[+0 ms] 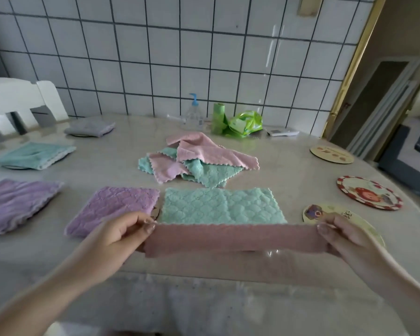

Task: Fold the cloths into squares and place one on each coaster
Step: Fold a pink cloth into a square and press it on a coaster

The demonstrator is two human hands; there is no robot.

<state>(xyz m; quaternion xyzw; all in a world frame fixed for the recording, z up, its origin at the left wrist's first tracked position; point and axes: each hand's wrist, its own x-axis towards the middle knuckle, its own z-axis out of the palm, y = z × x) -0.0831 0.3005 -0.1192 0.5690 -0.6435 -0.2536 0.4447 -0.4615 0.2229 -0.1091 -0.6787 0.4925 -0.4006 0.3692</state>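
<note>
We count four folded fleece cloths on coasters at left: grey (90, 128), teal (34, 155), and two lilac (17, 204) (114, 209). Three round printed coasters (332, 154) (370, 192) (342, 219) lie bare at right. One pink-and-teal two-sided cloth (226, 221) is held; the heap (197, 163) at centre cannot be counted.

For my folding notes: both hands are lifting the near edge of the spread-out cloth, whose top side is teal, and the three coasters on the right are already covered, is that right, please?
Not quite: the three coasters on the right are still bare, as the head view shows. The rest holds: the left hand and right hand are lifting the near edge of the spread-out cloth, teal on top, pink underneath.
</note>
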